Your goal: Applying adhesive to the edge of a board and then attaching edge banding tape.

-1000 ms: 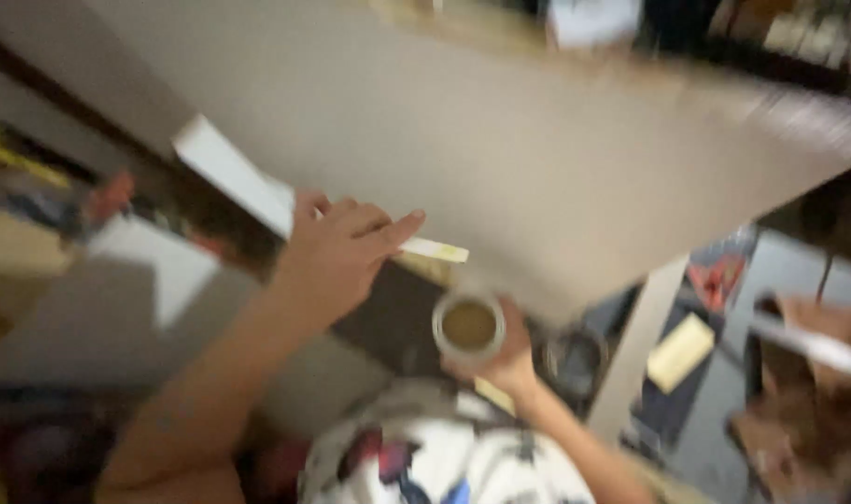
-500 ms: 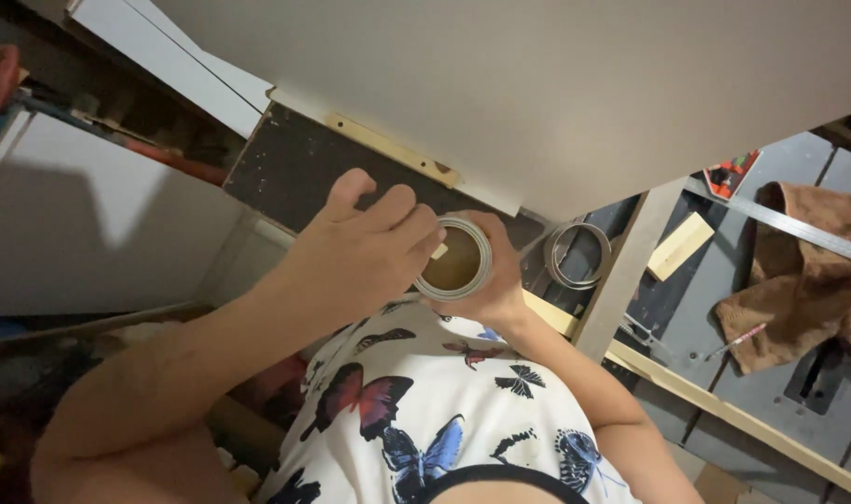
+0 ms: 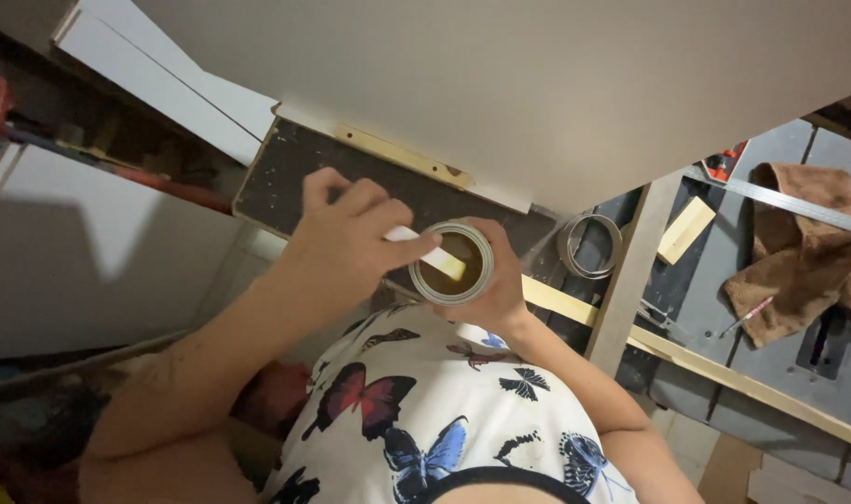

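My right hand (image 3: 502, 291) holds a small open round tin (image 3: 429, 288) of yellow-brown glue or varnish in front of my chest. My left hand (image 3: 343, 238) grips a flat pale stick (image 3: 423, 248), whose tip dips into the liquid inside the tin. Both hands hover over a dark board (image 3: 290, 177) with a pale wooden strip (image 3: 402, 157) along its far edge. Above it lies a big white panel (image 3: 556, 84).
The tin's lid (image 3: 590, 245) lies to the right on a grey workbench (image 3: 771, 373), near a small wooden block (image 3: 685, 230), a brown cloth (image 3: 813, 245), a metal ruler (image 3: 785, 202) and long wooden slats (image 3: 631, 271). White planks (image 3: 154, 79) lean at upper left.
One second ago my left hand held the stick up by the panel. It came down over the tin, and now the stick's tip sits in the liquid. The tin has stayed in my right hand.
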